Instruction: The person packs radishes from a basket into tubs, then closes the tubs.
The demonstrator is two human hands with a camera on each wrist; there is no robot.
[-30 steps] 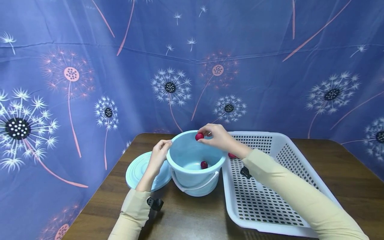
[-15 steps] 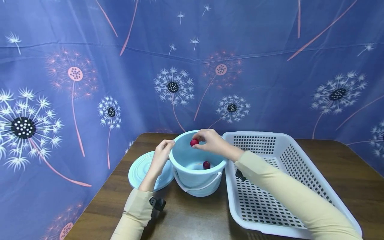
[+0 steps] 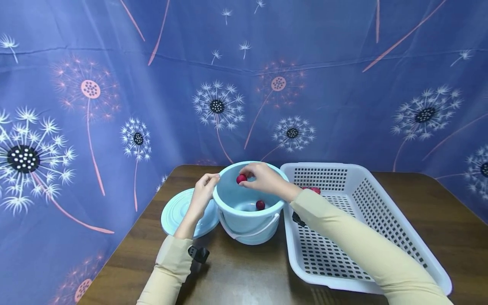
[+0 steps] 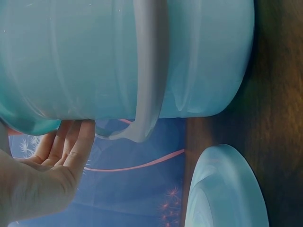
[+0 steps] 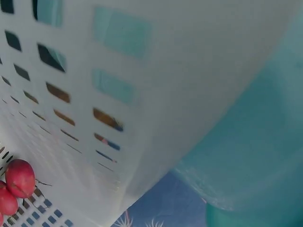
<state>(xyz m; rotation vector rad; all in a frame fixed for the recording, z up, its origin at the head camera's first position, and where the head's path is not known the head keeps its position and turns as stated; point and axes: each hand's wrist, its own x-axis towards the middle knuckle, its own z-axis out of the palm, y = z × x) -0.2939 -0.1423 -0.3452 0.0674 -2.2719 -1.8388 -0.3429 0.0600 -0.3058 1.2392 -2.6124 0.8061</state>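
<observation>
A light-blue bucket (image 3: 248,228) stands on the wooden table, its white handle (image 4: 151,61) hanging against its side. My left hand (image 3: 202,195) holds the bucket's left rim; in the left wrist view its fingers (image 4: 71,142) lie along the outer wall. Over the bucket's mouth, my right hand (image 3: 263,180) pinches a small red radish (image 3: 241,179) between thumb and fingertips. Another radish (image 3: 260,205) lies on the bucket's floor. The right wrist view shows the basket wall and bucket, with the right hand out of sight.
To the right stands a white perforated basket (image 3: 316,281), close beside the bucket. Several radishes (image 5: 20,178) lie in its far end, partly hidden by my right arm in the head view. A light-blue lid (image 3: 177,209) lies left of the bucket. A blue dandelion curtain (image 3: 335,106) hangs behind.
My right hand has shifted left and a little lower over the bucket, carrying the radish. The left hand stays at the rim. Radishes in the basket show again past the right arm.
</observation>
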